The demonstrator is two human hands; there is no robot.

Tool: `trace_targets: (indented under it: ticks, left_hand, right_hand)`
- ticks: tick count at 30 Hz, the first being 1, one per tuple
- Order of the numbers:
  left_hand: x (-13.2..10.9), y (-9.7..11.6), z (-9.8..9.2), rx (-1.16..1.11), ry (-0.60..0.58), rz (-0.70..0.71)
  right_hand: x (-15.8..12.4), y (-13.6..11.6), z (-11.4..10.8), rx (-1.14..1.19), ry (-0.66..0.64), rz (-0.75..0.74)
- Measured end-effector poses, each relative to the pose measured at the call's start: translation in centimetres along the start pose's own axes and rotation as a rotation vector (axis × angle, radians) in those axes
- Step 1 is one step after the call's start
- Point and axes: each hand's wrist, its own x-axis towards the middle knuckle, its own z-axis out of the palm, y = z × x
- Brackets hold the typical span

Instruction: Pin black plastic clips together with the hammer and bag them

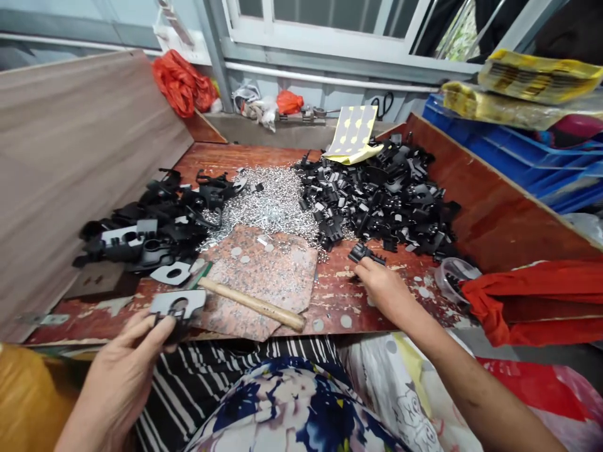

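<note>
My left hand (136, 351) is closed on a black plastic part (181, 306) with a flat grey face and a round hole, held above the table's front edge. To the right, my right hand (379, 279) pinches a smaller black toothed plastic piece (362, 252) in front of a large heap of similar black pieces (381, 188). A pile of larger black plastic parts (141, 232) lies at the left. Between the two heaps spreads a mass of small shiny metal pins (276, 201). A wooden-handled hammer (254, 303) rests across a speckled stone slab (277, 263).
Wooden boards (94, 119) wall the table's left side, with a red-brown board (509, 201) at the right. A small clear tub (455, 276) and red cloth (537, 301) are at the right edge. Beyond stands a blue crate (513, 150). Patterned card (353, 133) lies on the heap.
</note>
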Motion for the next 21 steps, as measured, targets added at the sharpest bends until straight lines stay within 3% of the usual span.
trace_targets:
  ticks: [2, 3, 6, 9, 12, 15, 21]
  left_hand:
    - [-1.3, 0.5, 0.9, -0.294, -0.124, -0.24]
    - [-1.8, 0.9, 1.5, -0.365, -0.188, -0.295]
    - [-3.1, 2.0, 3.7, -0.344, -0.413, -0.176]
    - [-3.9, 3.1, 5.6, -0.368, -0.59, -0.077]
    - [-4.1, 4.2, 6.7, -0.54, -0.642, -0.135]
    - [-4.2, 4.9, 7.0, -0.681, -0.668, -0.195]
    - [-4.1, 5.1, 7.0, -0.838, -0.68, -0.201]
  right_hand:
    - [0.5, -1.3, -0.3, 0.186, 0.157, 0.075]
    - [0.9, -2.5, -0.4, 0.331, 0.244, 0.088]
    - [2.9, -7.5, -0.5, 0.777, 0.408, 0.041]
    - [4.6, -12.2, -0.5, 0.923, 0.482, -0.024]
    - [5.3, -14.7, -0.4, 0.917, 0.489, -0.043]
    - [5.4, -15.4, -0.2, 0.922, 0.486, -0.051]
    - [5.1, -17.2, 0.1, 0.847, 0.61, -0.164]
